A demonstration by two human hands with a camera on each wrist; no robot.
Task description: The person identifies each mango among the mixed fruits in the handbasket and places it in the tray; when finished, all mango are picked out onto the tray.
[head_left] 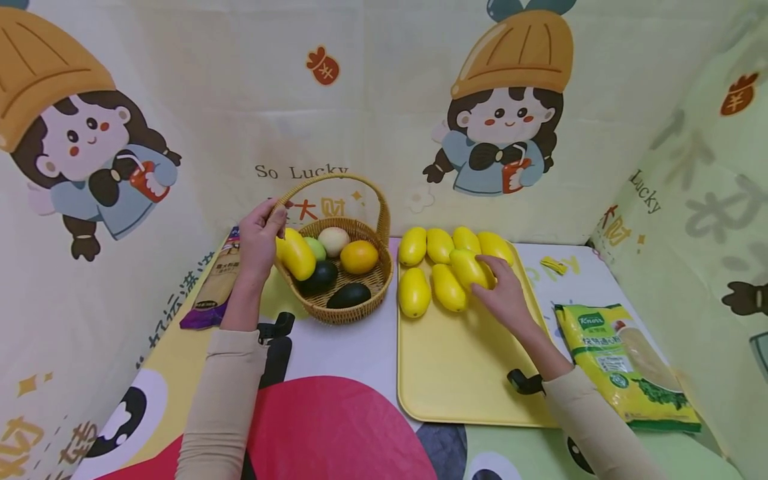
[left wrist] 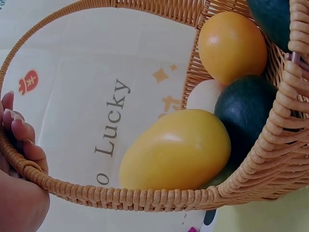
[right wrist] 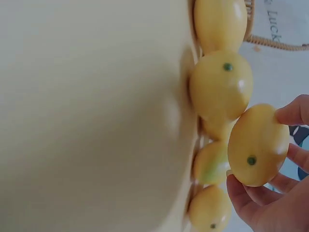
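My left hand [head_left: 259, 241] grips the left side of the arched handle of a wicker basket [head_left: 354, 313]. Inside lie a yellow mango [head_left: 298, 255] leaning on the rim, an orange-yellow fruit [head_left: 359, 257], a pale round fruit [head_left: 333, 241], a light green fruit [head_left: 315, 248] and dark avocado-like fruits [head_left: 349, 295]. Over the yellow tray [head_left: 462, 373], my right hand [head_left: 505, 297] holds another mango [right wrist: 258, 145] between thumb and fingers, above the rest. Several more mangoes [head_left: 414, 293] lie in two rows at the tray's far end.
A green and yellow Knorr packet [head_left: 624, 367] lies right of the tray, with a small yellow item [head_left: 555, 265] behind it. Left of the basket is a purple-ended food packet [head_left: 213, 287]. A printed cloth backdrop [head_left: 384, 120] rises behind the table.
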